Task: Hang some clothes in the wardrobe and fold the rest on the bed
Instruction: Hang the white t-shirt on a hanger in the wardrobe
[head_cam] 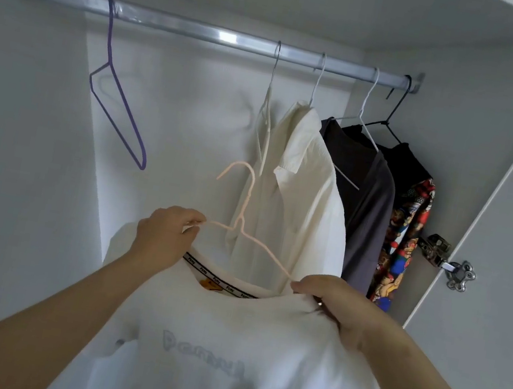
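I hold a white T-shirt (221,358) with pale lettering in front of the open wardrobe. A pale pink hanger (240,222) sits in its neck opening, hook pointing up and left. My left hand (167,233) pinches the hanger's left arm above the shirt's shoulder. My right hand (335,302) grips the shirt's right shoulder where the hanger's right arm goes under the cloth. The metal rail (191,27) runs across the top of the wardrobe, well above the hanger's hook.
An empty purple hanger (117,103) hangs at the rail's left. To the right hang a cream shirt (302,195), a grey garment (368,206) and a black one with a colourful print (405,232). Door hinges (447,263) stick out on both sides.
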{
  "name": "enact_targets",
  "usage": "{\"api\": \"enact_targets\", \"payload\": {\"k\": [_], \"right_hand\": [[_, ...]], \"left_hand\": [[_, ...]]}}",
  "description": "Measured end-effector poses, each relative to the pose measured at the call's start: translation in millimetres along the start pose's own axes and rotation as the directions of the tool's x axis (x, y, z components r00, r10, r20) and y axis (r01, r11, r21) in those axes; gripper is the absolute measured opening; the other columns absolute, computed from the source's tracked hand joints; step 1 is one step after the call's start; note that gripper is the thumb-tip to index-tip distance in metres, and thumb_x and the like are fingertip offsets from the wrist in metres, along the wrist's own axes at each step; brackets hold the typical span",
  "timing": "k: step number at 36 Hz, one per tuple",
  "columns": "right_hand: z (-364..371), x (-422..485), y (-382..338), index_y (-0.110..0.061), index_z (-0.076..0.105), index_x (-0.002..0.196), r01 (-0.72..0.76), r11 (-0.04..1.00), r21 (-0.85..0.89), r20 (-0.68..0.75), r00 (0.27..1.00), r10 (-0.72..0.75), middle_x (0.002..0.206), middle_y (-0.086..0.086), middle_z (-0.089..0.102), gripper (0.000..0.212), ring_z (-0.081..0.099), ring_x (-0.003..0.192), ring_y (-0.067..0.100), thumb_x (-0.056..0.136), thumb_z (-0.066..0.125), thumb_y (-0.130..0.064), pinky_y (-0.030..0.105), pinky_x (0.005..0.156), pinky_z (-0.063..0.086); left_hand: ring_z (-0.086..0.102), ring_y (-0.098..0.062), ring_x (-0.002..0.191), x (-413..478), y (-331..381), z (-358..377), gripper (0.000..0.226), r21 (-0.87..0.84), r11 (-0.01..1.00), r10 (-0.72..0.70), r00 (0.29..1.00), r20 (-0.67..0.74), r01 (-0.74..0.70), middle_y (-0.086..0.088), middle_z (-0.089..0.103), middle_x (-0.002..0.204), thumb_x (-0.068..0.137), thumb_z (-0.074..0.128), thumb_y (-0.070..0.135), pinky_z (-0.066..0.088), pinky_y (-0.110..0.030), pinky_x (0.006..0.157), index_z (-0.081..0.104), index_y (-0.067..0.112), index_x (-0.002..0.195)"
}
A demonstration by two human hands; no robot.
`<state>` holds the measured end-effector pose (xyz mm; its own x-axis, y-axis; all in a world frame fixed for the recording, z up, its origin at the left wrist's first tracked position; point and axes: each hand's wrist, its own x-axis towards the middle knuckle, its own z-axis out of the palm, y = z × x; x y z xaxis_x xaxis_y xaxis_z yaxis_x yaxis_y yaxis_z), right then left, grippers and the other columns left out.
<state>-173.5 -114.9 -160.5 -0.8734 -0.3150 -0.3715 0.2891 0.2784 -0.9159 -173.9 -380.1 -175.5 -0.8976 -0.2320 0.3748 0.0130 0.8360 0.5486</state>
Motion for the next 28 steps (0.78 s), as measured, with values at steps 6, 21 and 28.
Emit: {"api": "enact_targets", "payload": {"k": [6,21,28], "right_hand": [[34.8,7.6,-22.0,-0.003,0.063,0.064,-0.054,0.985,0.167,0.037,0.998,0.049,0.058,0.011,0.062,0.027,0.059,0.053,0.021,0.089,0.053,-0.008,0.026,0.06,0.047],[81.2,51.4,-157.8,0.005,0.062,0.093,0.267,0.946,0.184,-0.114,0.962,-0.25,0.084,0.02,0.06,0.023,0.058,0.076,0.031,0.088,0.042,-0.003,0.037,0.076,0.05],[88.1,74.2,-225.1,0.003,0.058,0.086,0.367,0.884,0.288,-0.175,0.928,-0.328,0.083,0.017,0.055,0.023,0.055,0.077,0.031,0.089,0.035,0.001,0.049,0.099,0.044]], "left_hand": [[0.052,-0.022,0.109,6.3,-1.9,-5.7,0.025,-0.157,0.98,-0.119,0.993,0.008,0.119,-0.003,0.055,0.117,0.095,0.049,0.014,0.043,-0.032,0.09,0.059,0.02,0.117],[0.05,-0.009,0.039,25.8,56.5,-95.9,0.018,-0.544,0.837,-0.083,0.996,-0.017,0.06,0.001,0.065,0.071,0.093,0.052,0.015,0.037,-0.02,0.042,0.065,0.021,0.084],[0.047,-0.007,0.038,66.6,78.9,-146.1,0.017,-0.682,0.73,-0.119,0.991,-0.064,0.043,-0.003,0.062,0.068,0.093,0.052,0.013,0.039,-0.02,0.044,0.063,0.018,0.081]]}}
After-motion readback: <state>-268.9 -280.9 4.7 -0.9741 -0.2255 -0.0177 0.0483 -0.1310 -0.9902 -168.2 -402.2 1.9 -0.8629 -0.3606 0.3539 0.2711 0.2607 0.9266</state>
